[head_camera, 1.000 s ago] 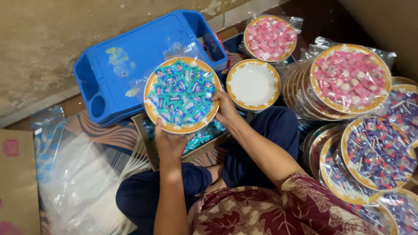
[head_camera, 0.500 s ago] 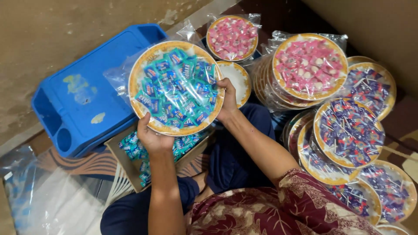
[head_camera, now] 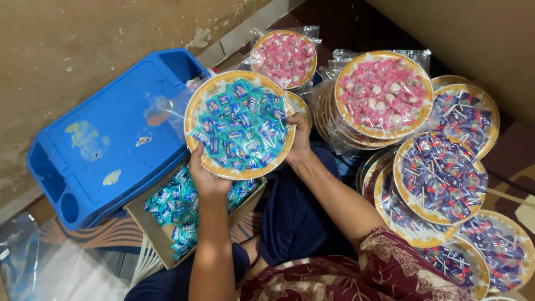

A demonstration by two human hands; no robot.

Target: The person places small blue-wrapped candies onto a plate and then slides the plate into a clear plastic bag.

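I held the plate of blue and teal sweets (head_camera: 241, 125) up over my lap, between the blue plastic tray (head_camera: 106, 139) on the left and the finished stacks on the right; my left hand (head_camera: 205, 174) gripped its near rim from below, fingers closed under the gold edge, and my right hand (head_camera: 299, 144) clasped the right rim the same way; the plate looked full, the wrapped sweets spread edge to edge, and a clear film seemed to trail off its far left side, though I could not tell whether it was fully bagged.

By my judgement much lay done: a stack of plates of pink sweets (head_camera: 383, 96) stood wrapped in clear plastic to the right, a single pink plate (head_camera: 284, 57) further off, and several plates of purple lollipops (head_camera: 440, 177) overlapped along the right and near right; what remained was the cardboard box of loose teal sweets (head_camera: 170, 214) below my left hand, partly full.

As for packaging, the sweet wrappers were small teal and blue rectangles with white print; the pink ones were pale and rounded; the purple ones were twisted round sticks; every plate was round, with a gold patterned rim; loose clear bags (head_camera: 50, 273) lay at the near left on the floor.
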